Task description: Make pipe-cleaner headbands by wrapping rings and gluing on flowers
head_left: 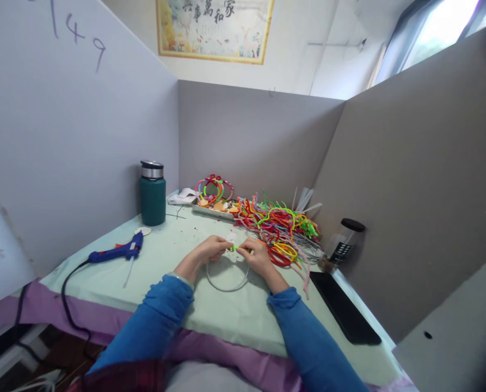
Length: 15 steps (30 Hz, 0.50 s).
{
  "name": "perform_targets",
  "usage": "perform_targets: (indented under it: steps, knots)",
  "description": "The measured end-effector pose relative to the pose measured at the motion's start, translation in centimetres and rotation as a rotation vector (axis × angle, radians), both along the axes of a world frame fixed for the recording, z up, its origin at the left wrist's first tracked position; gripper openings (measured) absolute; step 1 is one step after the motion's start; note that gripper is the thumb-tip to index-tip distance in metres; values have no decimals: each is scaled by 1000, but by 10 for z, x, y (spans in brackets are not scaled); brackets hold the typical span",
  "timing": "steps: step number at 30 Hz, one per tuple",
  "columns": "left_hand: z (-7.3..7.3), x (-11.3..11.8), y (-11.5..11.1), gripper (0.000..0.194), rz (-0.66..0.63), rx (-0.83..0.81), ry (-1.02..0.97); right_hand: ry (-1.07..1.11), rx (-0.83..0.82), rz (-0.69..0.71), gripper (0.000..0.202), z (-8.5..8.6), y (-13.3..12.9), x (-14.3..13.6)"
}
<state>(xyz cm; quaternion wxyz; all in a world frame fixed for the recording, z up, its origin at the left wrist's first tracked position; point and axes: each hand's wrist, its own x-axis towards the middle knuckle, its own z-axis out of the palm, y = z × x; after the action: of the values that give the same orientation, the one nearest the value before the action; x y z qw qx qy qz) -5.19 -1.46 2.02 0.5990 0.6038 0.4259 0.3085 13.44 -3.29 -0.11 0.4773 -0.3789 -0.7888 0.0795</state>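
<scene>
A thin grey hoop hangs below my two hands, its sides running up into the fingers. My left hand is closed in a pinch at the hoop's upper left. Opposite it, my right hand pinches a short bright green pipe cleaner that shows between the fingertips of both hands at the top of the hoop. How the green piece sits on the hoop is too small to tell. Just beyond my right hand lies a heap of coloured pipe cleaners, with yellow, red and pink strands reaching close to it.
A metal tray holds finished-looking coloured hoops and round tan pieces. To the left are a green bottle and a blue glue gun with a cord. A black phone-like slab and a clear jar stand right. Partitions enclose the table.
</scene>
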Motion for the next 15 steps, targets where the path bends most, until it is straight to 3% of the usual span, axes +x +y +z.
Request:
perform_targets:
  steps: [7,15]
  knots:
    - [1,0,0,26,-26,88,15,18,-20,14,18,1,2,3]
    - [2,0,-1,37,-31,227,120,67,-33,36,17,3,0,4]
